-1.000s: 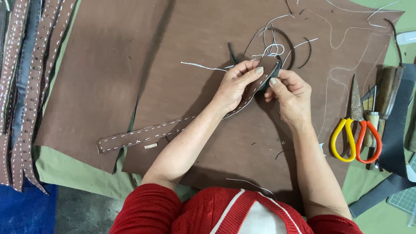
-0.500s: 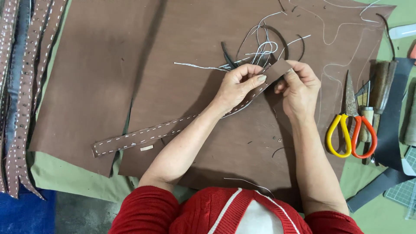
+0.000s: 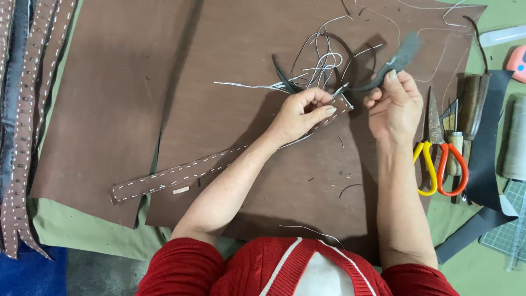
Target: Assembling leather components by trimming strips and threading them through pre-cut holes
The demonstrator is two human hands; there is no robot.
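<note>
Left hand (image 3: 298, 115) grip closed, pinching stitched leather strap (image 3: 219, 164) end; right hand (image 3: 392, 104) grip closed around dark curved tool (image 3: 392, 63).

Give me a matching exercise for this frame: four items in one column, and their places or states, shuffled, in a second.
Items:
1. left hand
2. right hand
3. scissors
4. stitched straps

Places or states:
A. lying at the right, with yellow and orange handles
B. pinching the end of the stitched brown strap
C. piled along the left edge
D. lifting a dark curved strip

Pairs: 1-B, 2-D, 3-A, 4-C
</note>
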